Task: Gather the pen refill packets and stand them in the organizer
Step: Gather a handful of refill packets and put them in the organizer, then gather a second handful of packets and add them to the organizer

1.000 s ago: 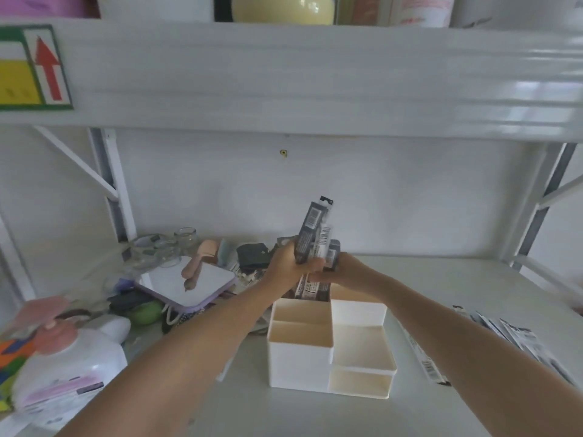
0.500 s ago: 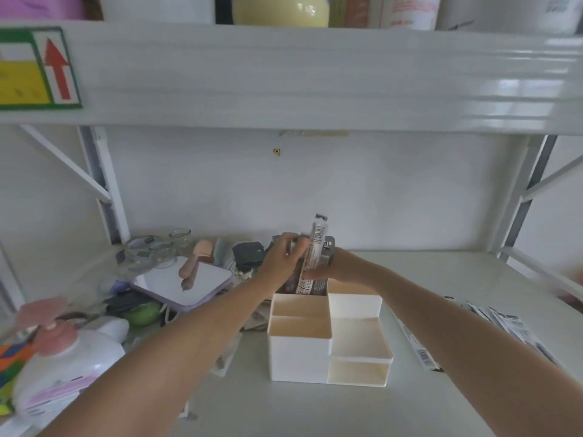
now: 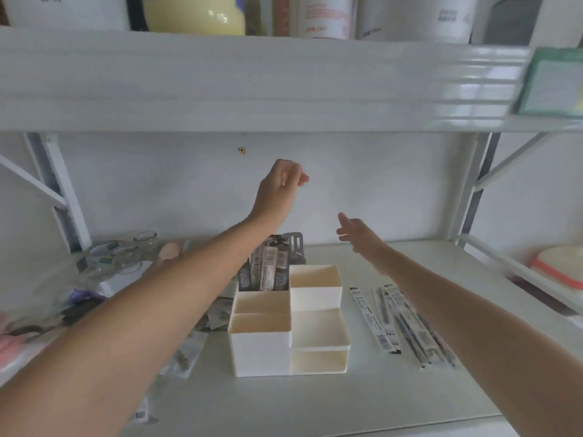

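A white organizer [image 3: 262,348] with several compartments stands mid-table. Several pen refill packets [image 3: 269,269] stand upright in its back left compartment. More refill packets [image 3: 383,323] lie flat on the table to the organizer's right, partly under my right forearm. My left hand [image 3: 279,190] is raised well above the standing packets, fingers loosely curled, holding nothing. My right hand [image 3: 356,231] hovers above the table behind the organizer's right side, fingers spread, holding nothing.
Clutter fills the left of the table: glass jars [image 3: 126,250], a pinkish tool [image 3: 170,250], loose packets [image 3: 189,351] beside the organizer. A white shelf [image 3: 252,83] hangs overhead with containers on it. A lidded box [image 3: 558,266] sits on the right rack.
Both hands were pushing packets down into the back left compartment. They have let go and lifted away, the left hand upward, the right hand to the right. The packets stay standing.
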{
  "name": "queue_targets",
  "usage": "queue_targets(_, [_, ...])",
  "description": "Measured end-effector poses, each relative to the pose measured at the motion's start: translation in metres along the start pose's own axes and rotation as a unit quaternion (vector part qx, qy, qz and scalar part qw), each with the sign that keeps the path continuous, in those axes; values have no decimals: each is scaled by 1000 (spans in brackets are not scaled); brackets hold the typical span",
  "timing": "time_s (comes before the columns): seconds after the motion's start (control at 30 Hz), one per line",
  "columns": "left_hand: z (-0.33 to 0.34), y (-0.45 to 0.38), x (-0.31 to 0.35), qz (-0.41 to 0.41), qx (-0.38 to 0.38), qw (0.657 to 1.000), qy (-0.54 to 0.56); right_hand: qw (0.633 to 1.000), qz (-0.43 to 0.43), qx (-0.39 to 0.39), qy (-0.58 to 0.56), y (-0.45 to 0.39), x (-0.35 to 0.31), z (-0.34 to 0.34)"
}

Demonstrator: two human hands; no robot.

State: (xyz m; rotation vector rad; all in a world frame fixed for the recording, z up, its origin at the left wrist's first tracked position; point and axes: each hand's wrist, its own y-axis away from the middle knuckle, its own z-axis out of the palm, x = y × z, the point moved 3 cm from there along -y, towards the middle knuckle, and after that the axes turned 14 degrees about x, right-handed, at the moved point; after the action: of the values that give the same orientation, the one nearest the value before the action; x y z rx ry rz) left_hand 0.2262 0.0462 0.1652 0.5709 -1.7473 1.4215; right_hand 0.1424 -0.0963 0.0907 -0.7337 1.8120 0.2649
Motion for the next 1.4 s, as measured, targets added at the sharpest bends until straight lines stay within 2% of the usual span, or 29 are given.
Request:
queue_targets(0.07, [50, 17, 5, -52, -97, 993, -47, 995, 81, 41, 43, -12, 30, -33])
queue_targets(0.13, [100, 45, 2, -111, -191, 965, -139, 985, 155, 21, 67, -13, 63, -67])
queue_targets(0.2, [137, 79, 0, -164, -253, 927, -224, 976, 209, -1, 57, -13, 92, -99])
queue_targets(0.3, [176, 124, -20, -218, -354, 846, -335, 968, 248, -24, 25, -20, 124, -131])
queue_targets(0.37, [184, 142, -34, -233, -381, 801, -399, 959, 275, -69, 25, -23, 140, -141])
queue_targets(0.47, [189, 160, -56, -287, -351, 765, -457, 947, 282, -149, 29, -22, 148, -146])
queue_targets(0.5, [189, 164, -59, -291, -327, 762, -477, 942, 275, -188, 41, -21, 147, -144])
queue_targets(0.57, [193, 165, -66, -318, -256, 788, -461, 927, 271, -247, 74, -13, 147, -141])
queue_targets(0.63, [201, 169, -73, -362, -196, 811, -415, 923, 284, -243, 87, -11, 151, -137])
queue_targets(0.73, [218, 178, -82, -389, -166, 831, -361, 929, 281, -221, 95, -9, 160, -131])
queue_targets(0.8, [231, 186, -79, -405, -164, 838, -327, 945, 267, -183, 54, -7, 163, -132])
queue_targets(0.87, [240, 193, -76, -400, -166, 834, -341, 954, 256, -157, 20, -7, 169, -133])
queue_targets(0.97, [247, 197, -74, -363, -173, 833, -380, 955, 258, -145, -14, -2, 174, -133])
queue_targets(1.03, [250, 197, -78, -369, -175, 831, -377, 955, 258, -146, -29, -1, 175, -132])
queue_targets(1.17, [248, 194, -81, -380, -154, 835, -367, 955, 247, -165, 14, 0, 177, -124])
queue_targets(1.27, [240, 195, -93, -432, -115, 841, -304, 954, 232, -179, 65, -5, 176, -123])
queue_targets(1.4, [232, 198, -98, -464, -100, 855, -208, 949, 247, -193, -22, -10, 168, -127])
